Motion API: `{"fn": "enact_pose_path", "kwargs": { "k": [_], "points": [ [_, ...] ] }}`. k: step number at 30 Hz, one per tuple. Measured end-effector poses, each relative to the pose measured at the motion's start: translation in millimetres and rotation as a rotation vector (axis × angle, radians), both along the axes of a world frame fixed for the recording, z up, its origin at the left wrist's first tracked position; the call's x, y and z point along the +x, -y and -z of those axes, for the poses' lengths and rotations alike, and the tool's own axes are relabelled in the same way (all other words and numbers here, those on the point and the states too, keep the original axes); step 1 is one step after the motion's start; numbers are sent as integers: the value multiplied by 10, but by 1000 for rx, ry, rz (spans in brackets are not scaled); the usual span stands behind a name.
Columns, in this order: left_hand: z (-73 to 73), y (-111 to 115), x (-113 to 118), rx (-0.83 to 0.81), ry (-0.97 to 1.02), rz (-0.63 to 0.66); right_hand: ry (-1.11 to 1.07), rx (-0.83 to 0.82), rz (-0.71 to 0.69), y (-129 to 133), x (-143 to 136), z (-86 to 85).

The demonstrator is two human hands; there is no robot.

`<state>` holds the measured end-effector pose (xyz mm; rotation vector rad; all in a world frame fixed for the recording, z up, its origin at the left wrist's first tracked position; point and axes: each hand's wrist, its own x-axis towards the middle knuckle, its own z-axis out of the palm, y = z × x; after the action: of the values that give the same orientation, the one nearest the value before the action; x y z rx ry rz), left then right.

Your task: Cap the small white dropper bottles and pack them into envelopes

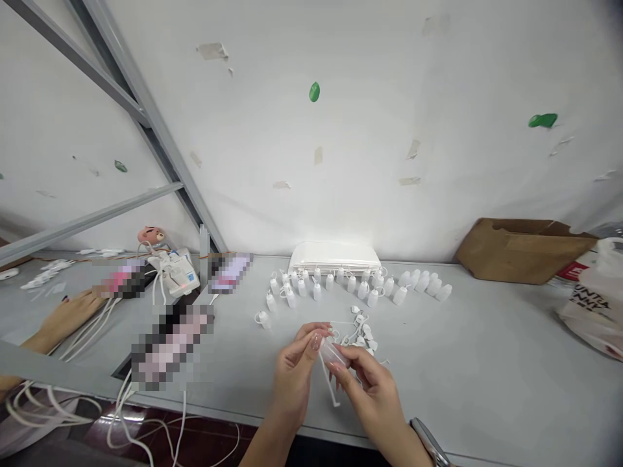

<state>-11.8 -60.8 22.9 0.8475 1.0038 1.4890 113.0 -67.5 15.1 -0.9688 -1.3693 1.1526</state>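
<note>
Clasped a translucent bottle (333,353) in the right grip (372,383), pinched a white strap (329,383) at its end with the left grip (293,370); apparently mid-fitting, called next for a firm press, with loose caps (366,329) just beyond, capped bottles (317,291) farther.

White plastic bag (596,314), right side of tabletop (487,370): dark capitals, partly legible, including "NKY". Red label (572,271), beside bag: white marking, unreadable.
</note>
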Motion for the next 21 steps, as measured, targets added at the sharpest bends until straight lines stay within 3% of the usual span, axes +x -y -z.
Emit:
{"fn": "enact_pose_path", "kwargs": {
  "k": [3,7,10,12,15,17,19,21],
  "points": [
    [25,-6,5,28,42,67,-187,-234,-114,-37,-14,-53],
    [56,-18,-15,30,132,131,-518,-548,-397,-126,-4,-104],
    [67,-29,-36,15,93,86,-605,-658,-521,-173,-2,-93],
    [68,-36,-40,-20,54,-2,-485,-572,-443,-177,-10,-70],
    [62,-36,-23,-75,56,-107,-183,-310,-149,-145,-23,-20],
    [51,-32,0,-90,65,-107,-47,-171,0,-114,-26,9],
    [36,-29,21,-96,69,-50,-29,-158,7,-101,-21,16],
    [25,-33,32,-84,73,8,-136,-272,-104,-116,-11,-2]
  ]
}}
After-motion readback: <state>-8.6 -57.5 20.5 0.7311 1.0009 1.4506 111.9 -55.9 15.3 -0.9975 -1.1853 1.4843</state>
